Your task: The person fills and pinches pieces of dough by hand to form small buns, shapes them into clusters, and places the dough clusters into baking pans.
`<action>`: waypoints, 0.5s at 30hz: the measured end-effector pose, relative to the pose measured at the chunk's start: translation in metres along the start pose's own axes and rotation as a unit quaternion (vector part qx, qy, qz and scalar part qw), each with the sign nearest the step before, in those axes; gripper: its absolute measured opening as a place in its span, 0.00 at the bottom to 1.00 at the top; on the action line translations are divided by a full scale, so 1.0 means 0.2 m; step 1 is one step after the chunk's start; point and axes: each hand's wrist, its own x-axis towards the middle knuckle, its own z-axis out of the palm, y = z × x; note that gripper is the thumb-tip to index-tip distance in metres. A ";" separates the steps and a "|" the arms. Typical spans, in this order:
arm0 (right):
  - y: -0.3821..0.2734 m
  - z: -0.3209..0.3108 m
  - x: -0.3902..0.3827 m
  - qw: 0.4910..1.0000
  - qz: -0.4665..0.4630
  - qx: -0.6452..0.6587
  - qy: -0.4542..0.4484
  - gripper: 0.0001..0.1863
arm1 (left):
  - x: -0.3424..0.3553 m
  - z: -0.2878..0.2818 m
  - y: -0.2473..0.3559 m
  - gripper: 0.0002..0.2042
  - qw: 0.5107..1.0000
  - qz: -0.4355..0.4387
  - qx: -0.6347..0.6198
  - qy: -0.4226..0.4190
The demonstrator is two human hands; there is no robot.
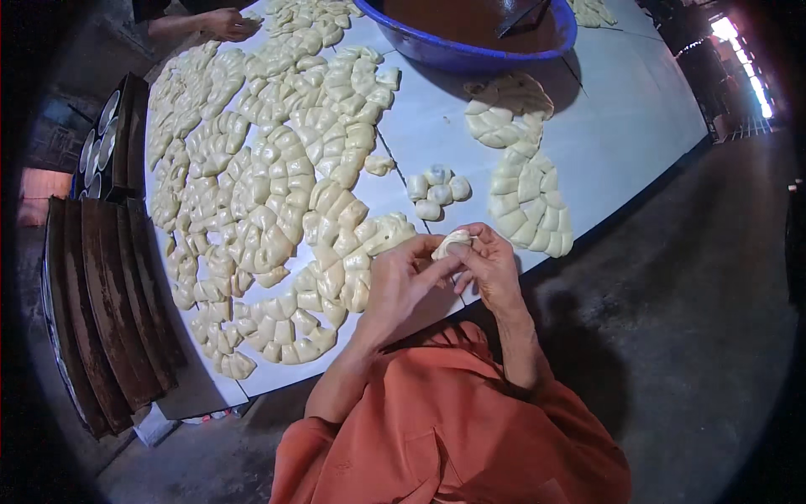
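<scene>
Between my two hands, just above the table's near edge, is a small piece of pale dough point(454, 244). My left hand point(411, 273) pinches it from the left, and my right hand point(489, 267) grips it from the right with the thumb across its front. Beyond them sits a small cluster of rounded, filled-looking dough balls point(439, 191). To the right lies a curved row of cut dough pieces point(529, 197). Many glossy dough pieces point(269, 185) in curved rows cover the table's left side.
A blue basin point(453, 57) of brown filling, with a dark tool point(525, 17) in it, stands at the far side of the white table point(625, 109). Another person's hand point(231, 24) rests at the far left. Dark trays point(109, 302) lean beside the table's left edge.
</scene>
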 end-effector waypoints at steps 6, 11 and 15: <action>0.01 -0.03 0.12 0.964 -0.211 -0.145 0.077 0.10 | 0.11 0.00 -0.15 0.19 0.997 -0.007 -0.078 -0.028; -0.19 0.07 0.16 0.983 -0.171 -0.062 0.036 0.24 | 0.24 0.07 0.00 0.38 0.965 0.222 -0.062 0.125; -0.35 0.23 0.12 0.981 -0.095 0.171 0.011 0.12 | 0.41 0.18 0.07 0.39 0.870 0.472 -0.030 0.137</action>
